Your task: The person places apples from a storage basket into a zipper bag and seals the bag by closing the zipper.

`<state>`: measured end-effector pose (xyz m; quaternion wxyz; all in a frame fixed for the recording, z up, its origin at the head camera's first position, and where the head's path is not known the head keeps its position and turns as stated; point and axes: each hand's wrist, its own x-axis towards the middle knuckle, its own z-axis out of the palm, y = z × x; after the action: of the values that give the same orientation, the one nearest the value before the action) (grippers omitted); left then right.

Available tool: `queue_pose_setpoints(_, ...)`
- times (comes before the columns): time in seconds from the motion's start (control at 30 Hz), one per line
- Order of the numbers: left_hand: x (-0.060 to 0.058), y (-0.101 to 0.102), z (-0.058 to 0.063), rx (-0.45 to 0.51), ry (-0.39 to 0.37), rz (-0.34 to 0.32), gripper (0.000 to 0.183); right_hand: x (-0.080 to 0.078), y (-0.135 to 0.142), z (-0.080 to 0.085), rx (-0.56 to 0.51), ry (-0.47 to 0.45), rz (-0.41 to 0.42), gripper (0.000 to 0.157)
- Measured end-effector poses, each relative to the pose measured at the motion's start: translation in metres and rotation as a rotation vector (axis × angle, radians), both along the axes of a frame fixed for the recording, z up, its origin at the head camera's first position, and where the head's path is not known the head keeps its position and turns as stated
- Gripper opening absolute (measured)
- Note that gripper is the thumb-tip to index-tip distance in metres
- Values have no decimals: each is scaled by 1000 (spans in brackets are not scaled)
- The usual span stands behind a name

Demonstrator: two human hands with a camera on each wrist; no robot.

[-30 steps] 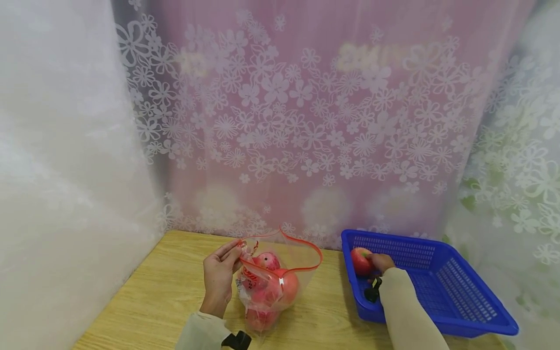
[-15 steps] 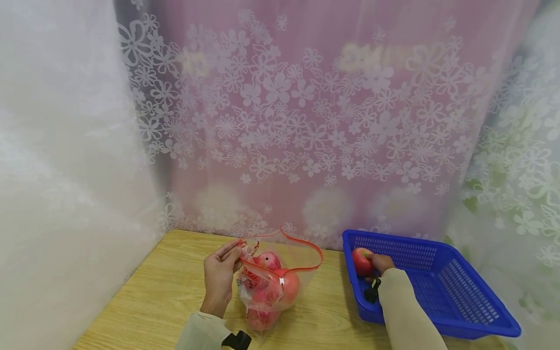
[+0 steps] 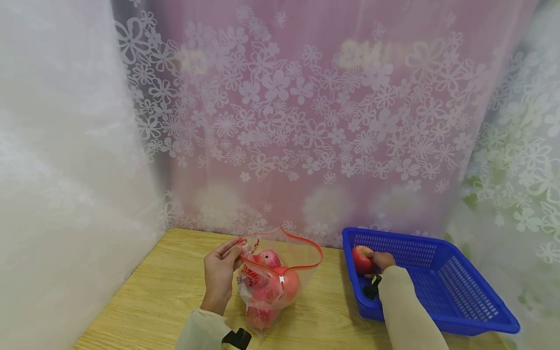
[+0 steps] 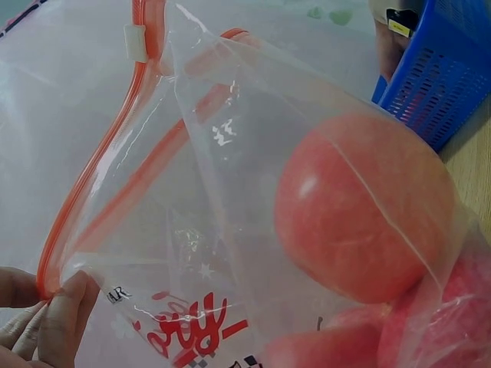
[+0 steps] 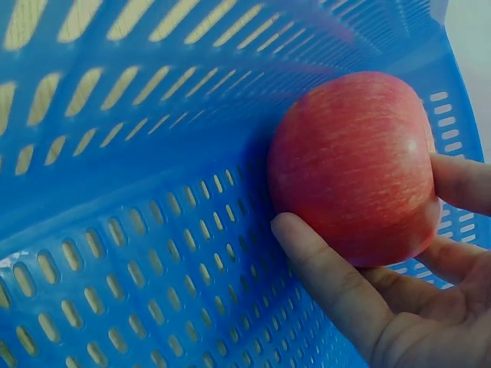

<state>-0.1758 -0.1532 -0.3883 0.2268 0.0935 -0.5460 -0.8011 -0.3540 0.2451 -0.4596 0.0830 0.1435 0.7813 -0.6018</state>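
Observation:
A clear zip bag (image 3: 306,277) with a red zip edge and a white slider (image 4: 135,44) stands on the table with its mouth spread. My left hand (image 3: 220,274) pinches the bag's rim at its left side. Inside the bag lie several red apples (image 4: 364,207), pressed against the plastic. At the left end of the blue basket (image 3: 446,272), my right hand (image 3: 382,261) grips one red apple (image 5: 353,165). Thumb and fingers sit around this apple's side in the right wrist view, with the basket wall close behind it.
The wooden table (image 3: 166,272) carries both bag and basket, the basket standing to the right. A pink flowered curtain (image 3: 302,121) hangs behind the table. Pale sheeting (image 3: 70,170) closes the left side, and a flowered sheet (image 3: 520,194) the right.

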Motion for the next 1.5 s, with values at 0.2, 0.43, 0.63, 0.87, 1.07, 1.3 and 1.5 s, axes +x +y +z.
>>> queue_pose_setpoints(0.2, 1, 0, 0, 5, 20, -11, 32, 0, 2, -1, -35, 3, 5, 62)
queue_pose_setpoints(0.43, 0, 1, 1, -1, 34, -24, 31, 1, 0, 1, -76, 21, -7, 60)
queue_pose_setpoints(0.63, 0, 1, 2, 4, 24, -26, 32, 1, 2, 2, -155, 40, -28, 63)
queue_pose_setpoints(0.87, 0, 1, 2, 8, 29, -28, 30, 0, 3, 10, -211, 31, -12, 65)
queue_pose_setpoints(1.07, -1, 1, 0, 18, 54, -27, 29, 2, 4, 19, -255, 31, -1, 68)
queue_pose_setpoints(1.3, -2, 3, 1, 16, 43, -21, 29, 9, 6, 27, -286, 27, 34, 69)
queue_pose_setpoints(1.5, 0, 3, 3, 19, 30, -27, 31, 16, 8, 33, -297, 34, 52, 65)
